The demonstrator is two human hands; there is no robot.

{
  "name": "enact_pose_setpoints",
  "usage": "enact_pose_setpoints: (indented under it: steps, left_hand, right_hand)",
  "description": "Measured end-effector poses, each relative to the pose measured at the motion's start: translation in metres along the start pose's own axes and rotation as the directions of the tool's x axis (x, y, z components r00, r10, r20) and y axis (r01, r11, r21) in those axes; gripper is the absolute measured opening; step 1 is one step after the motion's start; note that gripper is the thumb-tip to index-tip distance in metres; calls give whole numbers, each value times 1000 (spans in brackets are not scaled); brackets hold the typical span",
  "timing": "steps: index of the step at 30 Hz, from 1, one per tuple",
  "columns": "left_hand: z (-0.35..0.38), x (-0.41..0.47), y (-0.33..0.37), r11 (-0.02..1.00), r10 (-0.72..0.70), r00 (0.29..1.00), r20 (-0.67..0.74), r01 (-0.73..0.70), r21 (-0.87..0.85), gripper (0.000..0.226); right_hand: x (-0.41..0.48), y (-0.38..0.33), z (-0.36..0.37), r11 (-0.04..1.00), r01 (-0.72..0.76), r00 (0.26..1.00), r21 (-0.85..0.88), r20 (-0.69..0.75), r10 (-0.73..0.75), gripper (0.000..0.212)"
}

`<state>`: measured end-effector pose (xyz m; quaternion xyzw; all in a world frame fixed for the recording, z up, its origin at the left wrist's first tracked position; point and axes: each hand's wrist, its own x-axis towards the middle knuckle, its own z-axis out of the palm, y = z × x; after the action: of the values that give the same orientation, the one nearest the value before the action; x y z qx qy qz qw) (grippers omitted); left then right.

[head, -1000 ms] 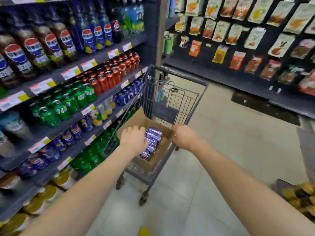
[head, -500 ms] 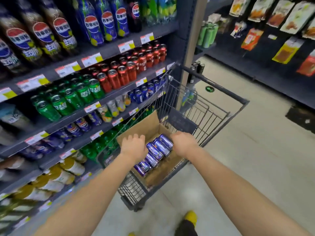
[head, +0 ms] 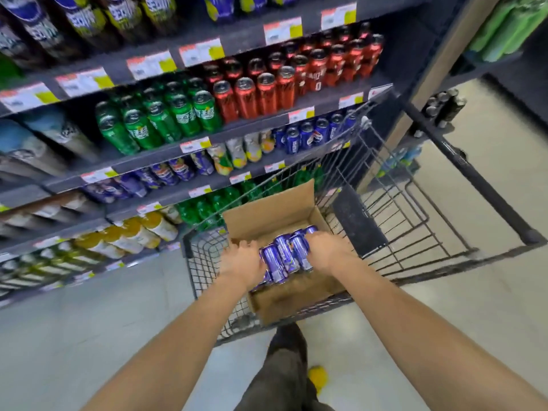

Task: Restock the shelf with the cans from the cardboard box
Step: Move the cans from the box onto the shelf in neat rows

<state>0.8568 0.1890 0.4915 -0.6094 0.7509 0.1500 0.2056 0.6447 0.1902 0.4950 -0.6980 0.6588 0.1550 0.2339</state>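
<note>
inside the cardboard box (head: 268, 219), the left hand (head: 241, 264) presses the purple cans' (head: 284, 256) left side, finger curl unclear; the right hand (head: 329, 253) curls over their right. a wire cart (head: 415, 221) surrounds the box; beyond it, the shelf (head: 252, 127).

Both arms reach forward and down, left hand (head: 241, 262) and right hand (head: 329, 251) gripping the cans (head: 284, 256) between them.

Single head view — high, angled down and forward, cart (head: 385, 226) close, shelf (head: 166, 152) left
</note>
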Motion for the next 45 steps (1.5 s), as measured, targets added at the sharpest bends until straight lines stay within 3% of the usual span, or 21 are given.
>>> enact_pose_setpoints:
  steps: [7, 13, 21, 26, 30, 34, 40, 45]
  left_hand:
    - [25, 66, 18, 992, -59, 994, 92, 69, -107, 45]
    - [52, 105, 30, 966, -105, 967, 233, 155, -208, 51]
    - [106, 154, 36, 830, -230, 899, 374, 381, -406, 53]
    - [147, 174, 43, 665, -287, 845, 452, 515, -541, 59]
    - [174, 189, 49, 563, -331, 823, 462, 565, -603, 63]
    - [189, 200, 57, 513, -415, 803, 428, 595, -618, 65]
    - [200, 207, 73, 461, -514, 764, 390, 630, -625, 86]
    - [204, 216, 86, 314, -535, 717, 448, 661, -682, 93]
  right_hand:
    - [71, 18, 6, 999, -3, 994, -37, 109, 7, 42]
    - [121, 27, 19, 999, -22, 985, 35, 171, 15, 34]
    - [202, 40, 71, 998, -44, 950, 51, 311, 26, 43]
    - [234, 50, 109, 991, -79, 926, 104, 375, 35, 47]
    - [249, 60, 138, 981, -112, 925, 160, 376, 45, 55]
    - [261, 62, 163, 963, -156, 924, 221, 376, 63, 69]
    - [270, 62, 187, 880, -263, 935, 397, 329, 131, 80]
    - [274, 65, 204, 807, -307, 940, 504, 296, 173, 69]
